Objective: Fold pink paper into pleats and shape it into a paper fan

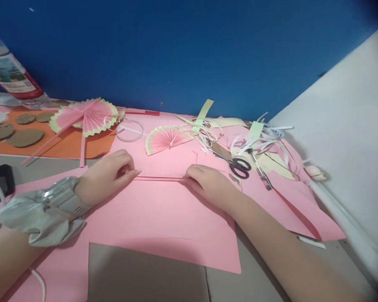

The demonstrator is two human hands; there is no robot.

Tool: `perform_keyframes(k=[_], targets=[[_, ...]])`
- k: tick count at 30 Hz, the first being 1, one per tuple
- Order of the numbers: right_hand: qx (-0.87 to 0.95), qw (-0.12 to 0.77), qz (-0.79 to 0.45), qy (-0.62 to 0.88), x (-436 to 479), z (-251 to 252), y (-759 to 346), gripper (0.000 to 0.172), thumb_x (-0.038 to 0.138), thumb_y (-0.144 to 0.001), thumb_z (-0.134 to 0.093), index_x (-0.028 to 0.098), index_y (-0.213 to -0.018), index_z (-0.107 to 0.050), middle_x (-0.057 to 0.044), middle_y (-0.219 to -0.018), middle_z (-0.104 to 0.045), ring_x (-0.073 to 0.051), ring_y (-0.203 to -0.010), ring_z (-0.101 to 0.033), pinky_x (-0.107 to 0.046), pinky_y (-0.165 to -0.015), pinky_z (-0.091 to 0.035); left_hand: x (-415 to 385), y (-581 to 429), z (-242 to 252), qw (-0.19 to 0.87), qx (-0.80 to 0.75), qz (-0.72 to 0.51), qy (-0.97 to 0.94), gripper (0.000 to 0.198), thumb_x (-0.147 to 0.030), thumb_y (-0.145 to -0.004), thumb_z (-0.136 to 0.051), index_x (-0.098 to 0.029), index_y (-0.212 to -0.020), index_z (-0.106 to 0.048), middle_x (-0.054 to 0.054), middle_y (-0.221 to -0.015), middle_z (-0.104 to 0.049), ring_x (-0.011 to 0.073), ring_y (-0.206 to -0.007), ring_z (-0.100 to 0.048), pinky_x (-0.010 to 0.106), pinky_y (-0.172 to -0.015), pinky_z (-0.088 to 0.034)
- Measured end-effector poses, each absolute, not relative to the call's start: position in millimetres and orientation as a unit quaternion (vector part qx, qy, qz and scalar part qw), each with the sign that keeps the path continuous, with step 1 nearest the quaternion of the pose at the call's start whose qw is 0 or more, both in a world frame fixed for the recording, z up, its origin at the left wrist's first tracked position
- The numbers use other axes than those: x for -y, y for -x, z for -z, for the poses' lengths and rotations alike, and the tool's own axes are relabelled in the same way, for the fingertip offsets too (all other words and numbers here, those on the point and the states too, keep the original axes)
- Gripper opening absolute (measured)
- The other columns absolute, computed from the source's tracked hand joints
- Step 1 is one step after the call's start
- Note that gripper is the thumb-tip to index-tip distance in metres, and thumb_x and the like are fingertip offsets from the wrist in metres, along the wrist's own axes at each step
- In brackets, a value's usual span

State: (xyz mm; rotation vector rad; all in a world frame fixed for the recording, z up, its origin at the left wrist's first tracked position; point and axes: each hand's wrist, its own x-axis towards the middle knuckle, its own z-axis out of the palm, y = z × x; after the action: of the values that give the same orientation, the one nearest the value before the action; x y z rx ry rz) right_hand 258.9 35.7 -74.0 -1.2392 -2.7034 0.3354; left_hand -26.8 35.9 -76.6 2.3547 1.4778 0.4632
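At far left, a clear plastic bottle with a printed label (14,75) stands tilted in view. In front of it, brown cardboard discs (25,137) rest on an orange sheet (66,147); a dark phone (0,184) lies nearer the wearer, at the frame edge. To the right, a pleated pink rosette with a yellow-green rim (97,115) carries two pink paper legs.

The left hand (107,174), with a grey scrunchie (44,218) and a wristwatch (66,197) at its wrist, has thumb and index finger pressed together, pinching the left end of a narrow pink paper strip (159,179). The strip runs straight between the two hands, above a large pink sheet (164,214). A thin pale ring (129,140) and a half-round pleated fan (166,139) lie beyond it.

The right hand (208,184) pinches the strip's right end between thumb and fingertips. Beyond this hand are loose paper offcuts (204,111). Black-handled scissors (239,167) lie just beside a clear-barrelled pen (261,170). At far right, a folded pink sheet (305,205) bulges upward.
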Motion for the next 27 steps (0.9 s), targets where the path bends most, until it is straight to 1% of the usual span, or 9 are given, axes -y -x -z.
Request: perform_keyframes(k=[2,4,6,8,11,14,18,23,27], targets=[[0.861,0.116,-0.200,0.453,-35.2,74.0,-257.2,0.022,0.034,-0.092,-0.046,0.020,-0.076,-0.049,0.001,-0.077,-0.058,-0.013,-0.070,-0.053,-0.024,-0.061,-0.036,-35.5,24.1,78.0,0.168,-0.529,-0.171,-0.814,0.023,-0.039,-0.085,-0.050,-0.018,-0.076,-0.049,0.001,-0.075,-0.049,0.0144,-0.065,-0.046,0.029,-0.061,-0.038],[0.828,0.142,-0.249,0.483,-35.2,74.6,-256.9,0.019,0.038,-0.091,-0.048,0.021,-0.082,-0.050,0.002,-0.077,-0.059,-0.013,-0.069,-0.054,-0.024,-0.059,-0.037,-35.5,24.0,78.0,0.173,-0.524,-0.175,-0.816,0.021,-0.038,-0.086,-0.049,-0.018,-0.084,-0.051,0.001,-0.080,-0.050,0.0150,-0.068,-0.047,0.030,-0.065,-0.040],[0.805,0.164,-0.266,0.505,-36.0,75.6,-257.1,0.016,0.039,-0.090,-0.050,0.023,-0.093,-0.052,0.001,-0.081,-0.061,-0.014,-0.072,-0.057,-0.025,-0.062,-0.038,-35.7,25.6,77.6,0.173,-0.508,-0.168,-0.827,0.021,-0.038,-0.087,-0.047,-0.018,-0.092,-0.053,0.003,-0.087,-0.052,0.0161,-0.075,-0.048,0.032,-0.072,-0.041],[0.801,0.179,-0.273,0.502,-37.3,76.6,-257.5,0.016,0.037,-0.090,-0.050,0.024,-0.099,-0.055,0.000,-0.090,-0.064,-0.015,-0.080,-0.059,-0.027,-0.067,-0.040,-36.0,27.5,77.7,0.170,-0.490,-0.155,-0.841,0.022,-0.037,-0.088,-0.046,-0.019,-0.096,-0.054,0.004,-0.094,-0.052,0.0171,-0.082,-0.049,0.034,-0.079,-0.040],[0.808,0.196,-0.291,0.473,-39.5,77.5,-258.0,0.016,0.034,-0.092,-0.047,0.023,-0.093,-0.059,-0.002,-0.094,-0.064,-0.017,-0.086,-0.058,-0.029,-0.073,-0.041,-36.3,29.6,78.8,0.167,-0.481,-0.140,-0.849,0.021,-0.036,-0.089,-0.044,-0.019,-0.092,-0.055,0.005,-0.098,-0.050,0.0185,-0.089,-0.047,0.036,-0.085,-0.039],[0.811,0.209,-0.298,0.459,-40.5,78.1,-258.5,0.018,0.031,-0.093,-0.046,0.021,-0.087,-0.059,-0.002,-0.090,-0.062,-0.016,-0.085,-0.057,-0.029,-0.074,-0.042,-36.2,30.1,79.4,0.169,-0.476,-0.137,-0.852,0.020,-0.036,-0.089,-0.044,-0.019,-0.088,-0.054,0.005,-0.097,-0.049,0.0184,-0.089,-0.046,0.035,-0.085,-0.039],[0.816,0.202,-0.285,0.461,-39.3,79.6,-258.1,0.014,0.030,-0.090,-0.051,0.021,-0.081,-0.057,-0.001,-0.085,-0.057,-0.015,-0.081,-0.055,-0.029,-0.073,-0.042,-35.9,29.6,77.8,0.178,-0.475,-0.138,-0.850,0.020,-0.037,-0.088,-0.047,-0.019,-0.085,-0.053,0.004,-0.096,-0.050,0.0183,-0.087,-0.046,0.034,-0.083,-0.038],[0.824,0.200,-0.247,0.469,-37.8,80.8,-257.6,0.016,0.036,-0.090,-0.051,0.020,-0.087,-0.055,-0.004,-0.094,-0.052,-0.017,-0.090,-0.051,-0.032,-0.083,-0.042,-34.4,28.4,75.5,0.175,-0.469,-0.145,-0.853,0.020,-0.037,-0.088,-0.046,-0.018,-0.086,-0.053,0.005,-0.097,-0.051,0.0190,-0.089,-0.046,0.035,-0.085,-0.038],[0.839,0.184,-0.246,0.450,-37.9,80.0,-258.7,0.019,0.038,-0.091,-0.049,0.020,-0.088,-0.053,-0.005,-0.094,-0.052,-0.018,-0.091,-0.051,-0.033,-0.084,-0.042,-31.4,25.0,74.1,0.168,-0.469,-0.148,-0.854,0.023,-0.038,-0.089,-0.044,-0.019,-0.092,-0.056,0.005,-0.099,-0.052,0.0204,-0.094,-0.047,0.038,-0.089,-0.035]])
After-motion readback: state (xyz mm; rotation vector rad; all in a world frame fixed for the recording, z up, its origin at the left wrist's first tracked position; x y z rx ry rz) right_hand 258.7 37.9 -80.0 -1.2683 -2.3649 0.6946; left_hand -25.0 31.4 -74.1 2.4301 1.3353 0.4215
